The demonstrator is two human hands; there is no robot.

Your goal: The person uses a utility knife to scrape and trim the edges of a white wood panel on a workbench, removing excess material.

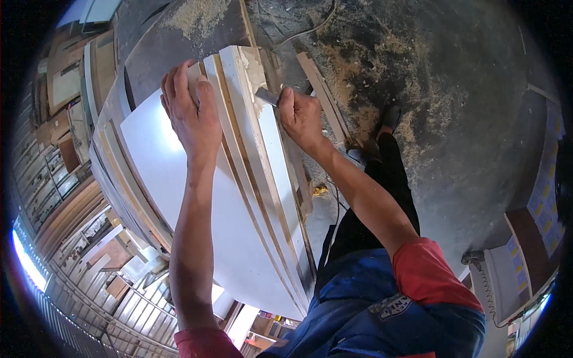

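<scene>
I saw the right hand [303,116] clenched round a blade [267,96] at the boards' [272,140] far end, where pale paste [253,67] was smeared; nearer, that face looked bare, so much seemingly remained. The left hand [196,116] lay unclenched across their top.

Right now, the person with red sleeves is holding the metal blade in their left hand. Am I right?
Not quite: the head view shows the metal blade in the right hand, not the left hand. The sleeves are red, as you said.
</scene>
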